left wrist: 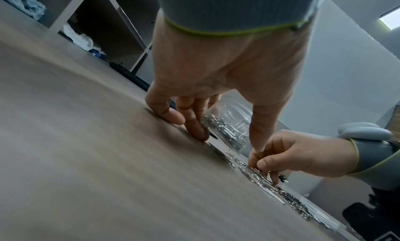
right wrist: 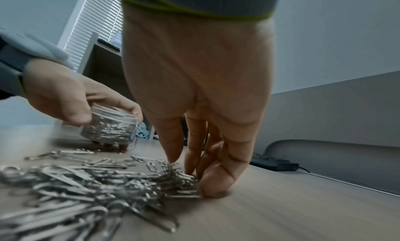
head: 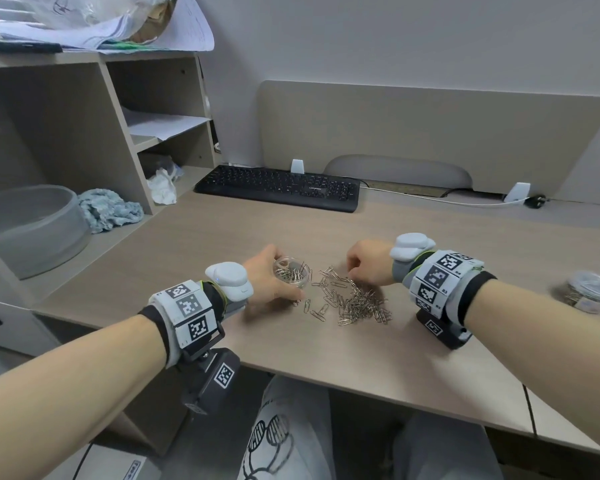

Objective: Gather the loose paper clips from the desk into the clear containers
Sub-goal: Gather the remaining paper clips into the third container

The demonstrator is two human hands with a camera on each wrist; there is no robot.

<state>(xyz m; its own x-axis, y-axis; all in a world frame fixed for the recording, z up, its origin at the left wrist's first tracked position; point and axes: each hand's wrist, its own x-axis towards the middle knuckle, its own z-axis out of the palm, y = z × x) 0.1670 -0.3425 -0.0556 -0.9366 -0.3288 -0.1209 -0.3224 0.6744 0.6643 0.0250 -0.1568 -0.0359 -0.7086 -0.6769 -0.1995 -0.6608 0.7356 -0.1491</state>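
Silver paper clips (head: pixel 352 299) lie heaped on the worktop (head: pixel 395 348) right under your right hand (head: pixel 369 263), and the heap trails off toward your left hand (head: pixel 269 277), thinning to a few loose clips just beside its thumb. Your right hand's fingers (right wrist: pixel 192 152) are curled down into the near edge of the pile, tips touching clips and worktop, raking a bunch together; whether they've actually pinched any I can't tell from here. Your left hand grips the clear container (head: pixel 291 273), thumb on one side and fingers round the other, tilted so its open mouth faces the pile; it already holds a good layer of clips. So the gap that matters is short: container mouth sits just to the inside of your right hand, across the thin scatter. Looks like a sweep or a lift toward your left is the natural next move, right hand being the one on the pile. Well out past your right wrist sits a second container (head: pixel 591 289), with clips in it too.
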